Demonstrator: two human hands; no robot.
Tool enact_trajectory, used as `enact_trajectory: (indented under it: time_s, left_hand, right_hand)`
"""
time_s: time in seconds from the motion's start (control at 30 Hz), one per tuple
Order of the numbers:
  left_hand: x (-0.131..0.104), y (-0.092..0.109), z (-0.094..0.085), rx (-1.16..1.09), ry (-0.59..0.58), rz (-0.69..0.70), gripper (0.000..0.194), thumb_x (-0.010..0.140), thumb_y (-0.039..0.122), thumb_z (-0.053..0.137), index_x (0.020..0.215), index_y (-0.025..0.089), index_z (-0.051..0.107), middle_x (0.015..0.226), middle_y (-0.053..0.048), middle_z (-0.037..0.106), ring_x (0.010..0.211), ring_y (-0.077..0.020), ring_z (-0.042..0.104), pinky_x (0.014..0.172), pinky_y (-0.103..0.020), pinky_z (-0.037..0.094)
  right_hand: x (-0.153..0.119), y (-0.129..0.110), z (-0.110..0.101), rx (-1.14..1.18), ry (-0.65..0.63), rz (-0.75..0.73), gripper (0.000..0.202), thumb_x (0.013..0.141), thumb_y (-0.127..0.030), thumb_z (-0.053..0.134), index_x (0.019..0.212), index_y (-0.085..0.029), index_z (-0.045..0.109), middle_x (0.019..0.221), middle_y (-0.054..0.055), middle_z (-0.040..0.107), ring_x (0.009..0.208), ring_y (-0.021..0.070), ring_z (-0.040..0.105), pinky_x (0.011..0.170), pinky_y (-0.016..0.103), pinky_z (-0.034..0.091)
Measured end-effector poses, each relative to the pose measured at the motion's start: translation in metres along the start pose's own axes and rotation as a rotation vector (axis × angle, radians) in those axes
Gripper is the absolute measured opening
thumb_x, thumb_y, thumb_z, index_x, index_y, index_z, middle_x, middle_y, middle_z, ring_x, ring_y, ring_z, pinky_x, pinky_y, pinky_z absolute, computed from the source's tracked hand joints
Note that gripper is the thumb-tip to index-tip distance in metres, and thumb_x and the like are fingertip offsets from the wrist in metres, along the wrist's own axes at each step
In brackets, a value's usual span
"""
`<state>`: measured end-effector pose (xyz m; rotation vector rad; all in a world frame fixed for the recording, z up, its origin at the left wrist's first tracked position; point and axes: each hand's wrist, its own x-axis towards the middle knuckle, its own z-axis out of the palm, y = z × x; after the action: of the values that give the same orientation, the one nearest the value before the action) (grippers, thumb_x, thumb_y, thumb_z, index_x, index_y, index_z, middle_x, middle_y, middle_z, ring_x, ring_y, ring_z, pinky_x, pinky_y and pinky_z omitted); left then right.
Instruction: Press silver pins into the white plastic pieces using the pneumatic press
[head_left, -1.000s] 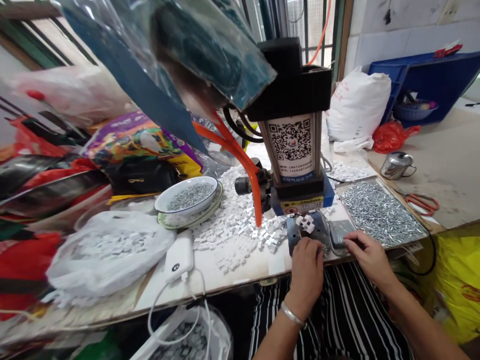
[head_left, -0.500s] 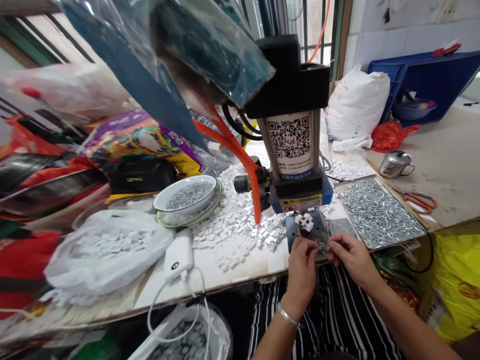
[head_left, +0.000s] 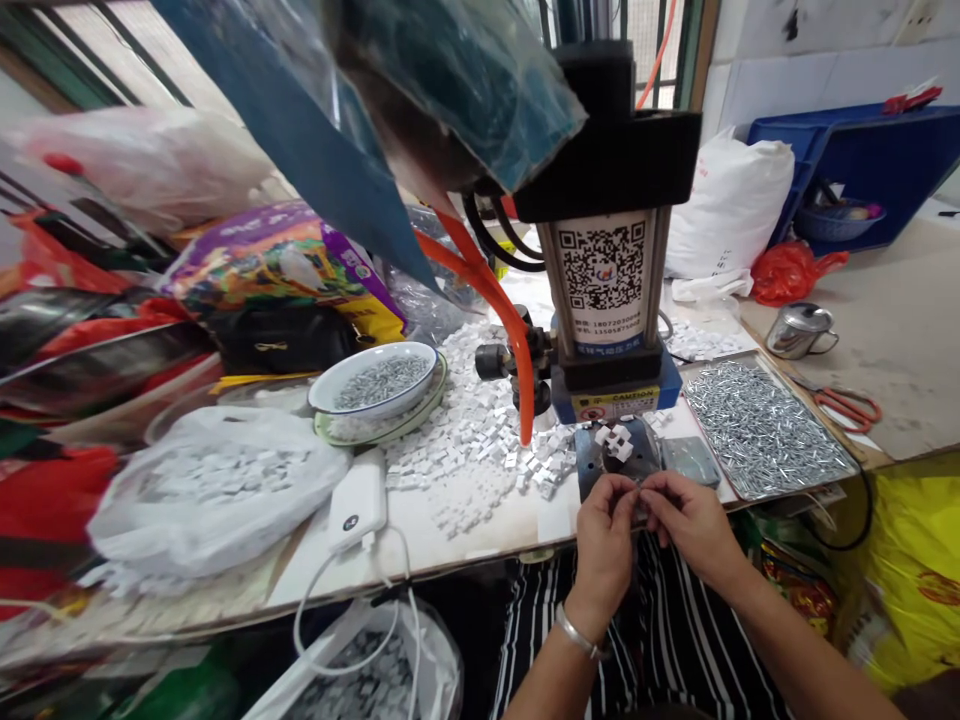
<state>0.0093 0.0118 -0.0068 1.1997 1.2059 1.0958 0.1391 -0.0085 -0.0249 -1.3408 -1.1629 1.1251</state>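
My left hand [head_left: 606, 528] and my right hand [head_left: 684, 515] meet at the front edge of the table, fingertips pinched close together. Whatever is between the fingers is too small to make out. Just behind them is the dark metal base [head_left: 591, 468] of a pneumatic press [head_left: 606, 290], with a few small white square pieces [head_left: 615, 441] lying on it. A flat grey metal plate [head_left: 691, 462] is beside the base. Right of my hands, a shallow tray [head_left: 766, 425] holds many thin metal pins. Loose white pieces [head_left: 480, 420] are heaped left of the press.
An enamel bowl [head_left: 326, 392] of metal pins sits on a green dish. Nearer are a plastic bag [head_left: 135, 520] of white pieces and a white power bank [head_left: 358, 505] with a cable. Scissors [head_left: 847, 405] and a metal cup [head_left: 796, 332] lie right. An orange hose [head_left: 517, 350] hangs beside the press.
My right hand has moved left, so its fingertips now come up against those of my left hand. The camera view has shifted slightly, and the press appears further right.
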Motion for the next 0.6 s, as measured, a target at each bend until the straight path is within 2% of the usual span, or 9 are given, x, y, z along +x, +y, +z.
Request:
enact_trajectory:
  time_s: [0.2, 0.27, 0.43, 0.6]
  left_hand:
    - [0.005, -0.005, -0.003, -0.115, 0.042, -0.061, 0.009, 0.08, 0.027, 0.066, 0.079, 0.018, 0.063, 0.067, 0.003, 0.058, 0.061, -0.0121, 0.049, 0.059, -0.023, 0.041]
    - [0.006, -0.006, -0.004, -0.189, 0.04, -0.098, 0.013, 0.079, 0.029, 0.068, 0.079, 0.018, 0.063, 0.065, 0.004, 0.057, 0.058, -0.0107, 0.047, 0.058, -0.022, 0.039]
    - [0.001, 0.0, -0.001, -0.379, -0.061, -0.19, 0.026, 0.078, 0.038, 0.075, 0.078, 0.016, 0.061, 0.065, 0.003, 0.059, 0.054, -0.0077, 0.044, 0.054, -0.021, 0.036]
    - [-0.006, 0.006, 0.004, -0.502, -0.114, -0.25, 0.033, 0.074, 0.042, 0.08, 0.077, 0.015, 0.062, 0.066, 0.002, 0.06, 0.053, -0.0062, 0.045, 0.054, -0.02, 0.035]
  right_hand:
    - [0.0, -0.008, -0.006, -0.284, 0.042, -0.219, 0.018, 0.09, -0.033, 0.057, 0.087, -0.021, 0.07, 0.067, 0.001, 0.064, 0.061, 0.017, 0.059, 0.062, 0.028, 0.048]
    - [0.001, -0.01, -0.008, -0.259, 0.046, -0.193, 0.018, 0.09, -0.035, 0.059, 0.087, -0.021, 0.07, 0.064, 0.0, 0.063, 0.057, 0.0163, 0.057, 0.059, 0.028, 0.047]
    - [0.006, -0.019, -0.007, 0.026, 0.035, -0.011, 0.029, 0.09, -0.048, 0.062, 0.086, -0.02, 0.066, 0.059, -0.002, 0.059, 0.043, 0.0117, 0.049, 0.042, 0.023, 0.038]
    - [0.009, -0.021, 0.0, 0.024, 0.035, -0.082, 0.028, 0.09, -0.047, 0.064, 0.083, -0.02, 0.065, 0.063, -0.001, 0.061, 0.054, 0.0134, 0.056, 0.051, 0.023, 0.045]
